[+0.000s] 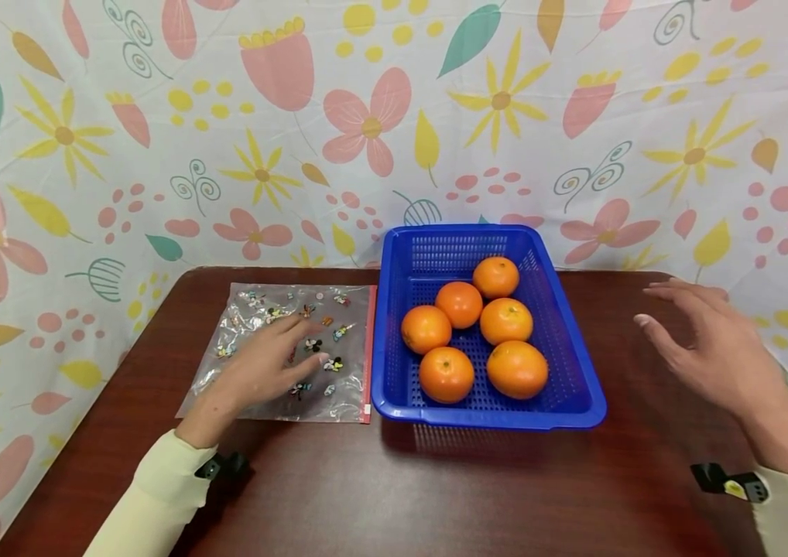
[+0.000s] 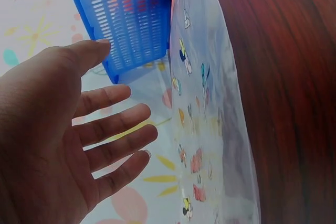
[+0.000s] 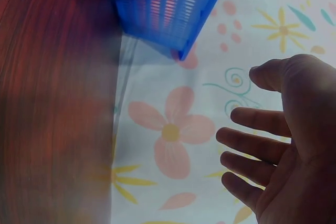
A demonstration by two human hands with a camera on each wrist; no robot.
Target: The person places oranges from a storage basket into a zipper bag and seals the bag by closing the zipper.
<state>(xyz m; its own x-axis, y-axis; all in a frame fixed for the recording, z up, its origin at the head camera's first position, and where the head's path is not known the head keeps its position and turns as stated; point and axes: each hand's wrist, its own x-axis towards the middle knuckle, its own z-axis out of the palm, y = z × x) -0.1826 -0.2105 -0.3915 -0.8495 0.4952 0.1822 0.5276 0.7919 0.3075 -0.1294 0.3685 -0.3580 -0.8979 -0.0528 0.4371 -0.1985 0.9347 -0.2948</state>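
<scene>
In the head view a clear zip bag (image 1: 345, 402) printed with small cartoon figures lies flat, its red zip edge beside the basket. My left hand (image 1: 265, 363) hovers over that bag, fingers loosely spread and holding nothing. A blue plastic basket (image 1: 575, 422) stands right of the bag with several oranges (image 1: 447, 375) inside. To the basket's right, my right hand (image 1: 714, 356) is held in the air above the table's edge, fingers relaxed and nothing in them. Both wrist views show the hands with extended fingers, the basket's slotted side (image 2: 123, 19) beyond.
The dark wooden table (image 1: 310, 495) carries the bag and basket. Behind it hangs a white flower-printed cloth (image 1: 394, 46), close to the basket's far side. Small black wrist devices (image 1: 721, 480) sit at both cream sleeves.
</scene>
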